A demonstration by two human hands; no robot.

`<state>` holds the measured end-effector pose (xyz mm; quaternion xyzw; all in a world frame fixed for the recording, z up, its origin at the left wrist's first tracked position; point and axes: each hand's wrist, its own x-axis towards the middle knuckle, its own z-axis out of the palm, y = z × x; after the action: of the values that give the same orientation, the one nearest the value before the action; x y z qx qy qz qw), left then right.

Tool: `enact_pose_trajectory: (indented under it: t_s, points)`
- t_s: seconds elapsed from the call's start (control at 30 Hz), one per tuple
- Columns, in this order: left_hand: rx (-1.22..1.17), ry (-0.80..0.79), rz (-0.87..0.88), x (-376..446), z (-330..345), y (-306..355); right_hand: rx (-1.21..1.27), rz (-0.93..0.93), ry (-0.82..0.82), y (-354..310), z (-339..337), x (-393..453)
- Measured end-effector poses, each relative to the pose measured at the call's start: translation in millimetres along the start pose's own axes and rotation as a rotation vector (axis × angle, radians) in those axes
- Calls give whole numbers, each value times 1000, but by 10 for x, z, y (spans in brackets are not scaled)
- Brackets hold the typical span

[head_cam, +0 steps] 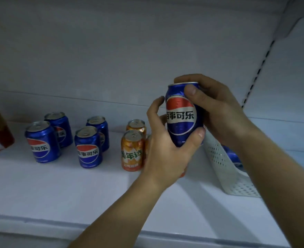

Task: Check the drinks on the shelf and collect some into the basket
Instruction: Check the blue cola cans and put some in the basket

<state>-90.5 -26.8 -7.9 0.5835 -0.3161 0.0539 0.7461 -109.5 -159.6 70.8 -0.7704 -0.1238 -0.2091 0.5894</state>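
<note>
Two bare forearms reach into view from the bottom edge, with no sleeve, watch, ring or band showing on either. The left hand (167, 149) and the right hand (217, 111) are ungloved. The nails that show (a thumbnail on each hand) are short and unpainted, and the fingers (192, 92) carry no marks or plasters
</note>
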Motion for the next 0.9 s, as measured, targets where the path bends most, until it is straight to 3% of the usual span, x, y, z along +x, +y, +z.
enact_pose_trajectory:
  t_s: [0.1, 0.3, 0.5, 0.73, 0.9]
  points:
    - [-42, 82, -8, -26, 165, -38, 118, -16, 153, 148, 56, -50]
    - [26, 73, 36, -44, 130, -139, 152, 21, 212, 326, 1, -71]
    - [160, 120, 99, -23, 147, -223, 176, 35, 145, 327, -142, -44]
    - [-32, 19, -96, 1, 141, -169, 229, 4, 207, 336, -176, 27]
    - [-72, 18, -90, 14, 136, -210, 326, 47, 47, 389, -198, 51]
